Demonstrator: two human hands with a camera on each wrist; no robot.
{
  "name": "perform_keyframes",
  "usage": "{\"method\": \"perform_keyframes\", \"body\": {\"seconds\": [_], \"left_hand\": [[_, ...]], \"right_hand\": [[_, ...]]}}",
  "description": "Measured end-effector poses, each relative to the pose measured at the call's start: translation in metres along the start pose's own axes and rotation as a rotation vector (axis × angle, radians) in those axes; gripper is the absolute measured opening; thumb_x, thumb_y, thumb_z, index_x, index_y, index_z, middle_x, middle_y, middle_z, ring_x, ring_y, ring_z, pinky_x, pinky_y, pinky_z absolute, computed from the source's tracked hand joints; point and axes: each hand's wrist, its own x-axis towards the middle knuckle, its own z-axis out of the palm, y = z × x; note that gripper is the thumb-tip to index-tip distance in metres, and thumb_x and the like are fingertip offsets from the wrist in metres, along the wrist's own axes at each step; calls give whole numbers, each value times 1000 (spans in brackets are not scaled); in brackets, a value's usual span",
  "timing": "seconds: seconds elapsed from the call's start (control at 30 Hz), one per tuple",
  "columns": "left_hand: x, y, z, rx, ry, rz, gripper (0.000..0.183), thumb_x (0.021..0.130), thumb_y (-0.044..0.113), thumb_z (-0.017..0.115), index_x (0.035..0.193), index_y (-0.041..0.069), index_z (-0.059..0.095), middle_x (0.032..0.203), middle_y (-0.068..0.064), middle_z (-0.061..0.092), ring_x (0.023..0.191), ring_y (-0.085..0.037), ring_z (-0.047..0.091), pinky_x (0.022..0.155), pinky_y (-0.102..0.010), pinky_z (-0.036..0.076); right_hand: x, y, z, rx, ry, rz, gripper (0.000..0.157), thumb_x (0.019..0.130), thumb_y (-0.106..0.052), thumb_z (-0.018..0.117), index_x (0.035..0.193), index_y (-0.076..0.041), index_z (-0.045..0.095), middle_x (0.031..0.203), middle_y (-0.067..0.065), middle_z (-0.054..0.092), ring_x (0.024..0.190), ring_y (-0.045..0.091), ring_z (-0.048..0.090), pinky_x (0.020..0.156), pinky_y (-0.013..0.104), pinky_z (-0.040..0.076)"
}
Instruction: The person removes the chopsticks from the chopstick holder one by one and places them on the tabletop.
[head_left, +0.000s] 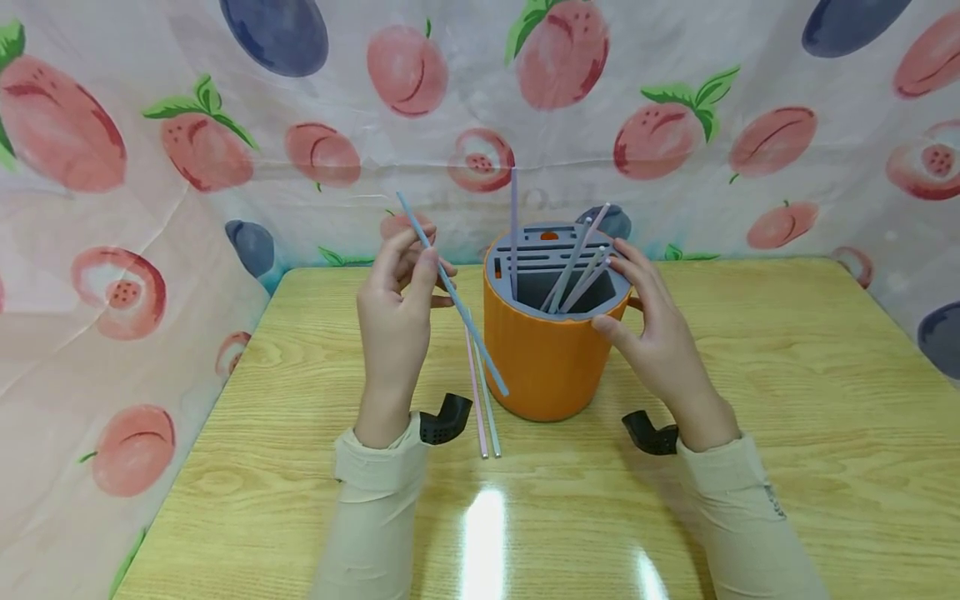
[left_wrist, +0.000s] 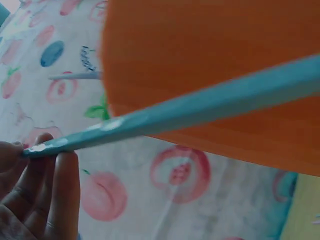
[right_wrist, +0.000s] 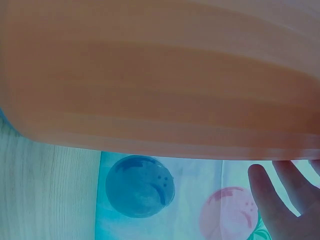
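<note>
My left hand (head_left: 397, 304) pinches a blue chopstick (head_left: 472, 325) near its upper end, between thumb and fingertips. It slants down to the right, its low end in front of an orange utensil holder (head_left: 547, 367) with a grey slotted top. In the left wrist view the chopstick (left_wrist: 175, 112) crosses before the orange wall. Several pastel chopsticks (head_left: 573, 267) lean in the holder's wide compartment, and a purple one (head_left: 514, 225) stands at its left. On the holder's right side, my right hand (head_left: 660, 333) holds the rim, thumb at the front and fingers farther back.
Two chopsticks, one pink (head_left: 476, 392) and one pale green (head_left: 486, 400), lie side by side on the wooden table (head_left: 262, 467), left of the holder. A fruit-printed cloth (head_left: 420, 158) hangs behind the table and along its left side.
</note>
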Motion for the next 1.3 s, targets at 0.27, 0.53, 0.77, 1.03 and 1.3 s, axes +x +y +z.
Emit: {"method": "perform_keyframes", "body": {"seconds": [0.27, 0.53, 0.77, 1.03, 1.3], "left_hand": [[10, -42, -4, 88, -30, -98, 30, 91, 25, 52, 120, 27, 54, 80, -11, 61, 70, -21, 57, 58, -35, 53], [14, -70, -6, 316, -80, -135, 37, 91, 28, 50, 129, 27, 46, 77, 1, 60, 65, -14, 57, 56, -29, 52], [17, -86, -8, 479, -132, -191, 39, 93, 24, 48, 132, 23, 43, 75, 1, 61, 59, -17, 60, 51, -24, 50], [15, -110, -10, 567, -221, -296, 45, 93, 16, 48, 136, 13, 36, 79, -2, 61, 61, -20, 60, 48, -23, 49], [14, -131, -5, 540, -314, -471, 56, 89, 9, 53, 140, 17, 29, 92, -4, 58, 63, -25, 63, 52, -27, 51]], "right_hand": [[3, -1, 1, 6, -1, -1, 58, 87, -20, 59, 137, -7, 33, 146, 4, 19, 130, 16, 21, 94, 53, 31], [4, -1, 3, 10, 1, 5, 58, 87, -20, 59, 136, -5, 32, 146, -3, 18, 130, 16, 21, 93, 54, 31], [5, 1, 4, 11, 7, 4, 58, 87, -19, 59, 136, -5, 32, 146, -7, 18, 130, 15, 21, 93, 53, 31], [5, 1, 4, 3, 1, 14, 58, 87, -18, 59, 137, -7, 33, 146, -5, 18, 130, 14, 21, 94, 52, 31], [6, 1, 4, 7, 6, 5, 58, 86, -15, 59, 137, -6, 33, 146, -3, 18, 130, 13, 21, 93, 53, 31]]}}
